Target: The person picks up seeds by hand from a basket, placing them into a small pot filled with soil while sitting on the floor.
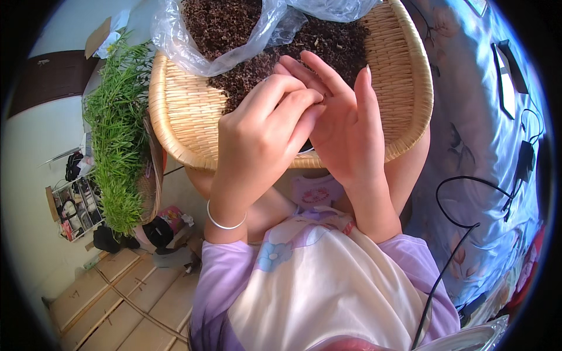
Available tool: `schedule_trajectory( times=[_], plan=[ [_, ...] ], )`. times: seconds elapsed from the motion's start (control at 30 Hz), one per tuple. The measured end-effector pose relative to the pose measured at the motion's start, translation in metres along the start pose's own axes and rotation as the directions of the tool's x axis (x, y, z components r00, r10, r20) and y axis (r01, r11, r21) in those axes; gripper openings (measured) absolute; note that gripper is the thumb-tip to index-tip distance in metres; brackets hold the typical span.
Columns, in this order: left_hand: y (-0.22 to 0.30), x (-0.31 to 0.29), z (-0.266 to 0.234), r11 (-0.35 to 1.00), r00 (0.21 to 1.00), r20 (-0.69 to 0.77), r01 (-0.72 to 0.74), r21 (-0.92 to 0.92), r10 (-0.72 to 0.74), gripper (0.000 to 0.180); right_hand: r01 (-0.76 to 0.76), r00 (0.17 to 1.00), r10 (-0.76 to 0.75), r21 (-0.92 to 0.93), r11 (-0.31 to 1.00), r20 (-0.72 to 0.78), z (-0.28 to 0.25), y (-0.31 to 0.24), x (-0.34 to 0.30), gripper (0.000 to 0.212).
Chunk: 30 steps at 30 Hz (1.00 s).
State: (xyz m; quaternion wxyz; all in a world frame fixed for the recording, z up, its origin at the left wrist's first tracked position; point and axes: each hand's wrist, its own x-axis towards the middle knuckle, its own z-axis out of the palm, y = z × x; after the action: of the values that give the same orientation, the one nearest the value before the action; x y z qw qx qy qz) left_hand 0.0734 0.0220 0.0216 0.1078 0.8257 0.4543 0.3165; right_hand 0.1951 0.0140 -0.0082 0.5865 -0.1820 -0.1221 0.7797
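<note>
A shallow woven basket rests across my lap. Dark reddish-brown, crumbly dried plant bits are heaped in it, and a clear plastic bag at its far side holds more of them. Above the near part of the basket, my left hand pinches its fingertips together against the other palm; what they hold, if anything, is too small to make out. My right hand is open, palm up, with its fingers stretched out and thumb apart. A dark round edge shows partly below the hands.
On the left stands a bushy green plant, with a rack of small items beyond it. Blue patterned bedding lies along the right, bearing a black cable. Flattened cardboard covers floor at lower left.
</note>
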Motion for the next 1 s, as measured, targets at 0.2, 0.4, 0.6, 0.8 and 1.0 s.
schedule_trajectory(
  times=[0.2,0.4,0.6,0.8,1.0],
  plan=[
    [-0.008,0.001,0.001,0.899,0.96,0.009,0.266,-0.347,-0.281,0.007,0.021,1.0,-0.021,0.011,1.0,0.013,-0.001,0.003,0.002,0.067],
    [-0.018,-0.006,-0.013,0.485,0.865,0.126,0.386,-0.785,-0.485,0.008,0.009,1.0,-0.005,-0.209,0.978,0.018,-0.01,0.0,0.01,0.038],
    [-0.021,-0.008,-0.016,0.502,0.865,0.143,0.406,-0.764,-0.482,0.009,-0.058,0.991,0.105,-0.441,0.896,0.081,-0.009,-0.002,0.004,0.02],
    [-0.024,-0.009,-0.017,0.52,0.866,0.158,0.42,-0.744,-0.474,0.008,-0.085,0.989,0.127,-0.426,0.901,0.071,-0.008,-0.004,0.005,0.018],
    [-0.025,-0.01,-0.016,0.495,0.862,0.173,0.426,-0.758,-0.476,0.008,-0.053,0.994,0.094,-0.481,0.875,0.061,-0.008,-0.004,0.004,0.017]
  ],
)
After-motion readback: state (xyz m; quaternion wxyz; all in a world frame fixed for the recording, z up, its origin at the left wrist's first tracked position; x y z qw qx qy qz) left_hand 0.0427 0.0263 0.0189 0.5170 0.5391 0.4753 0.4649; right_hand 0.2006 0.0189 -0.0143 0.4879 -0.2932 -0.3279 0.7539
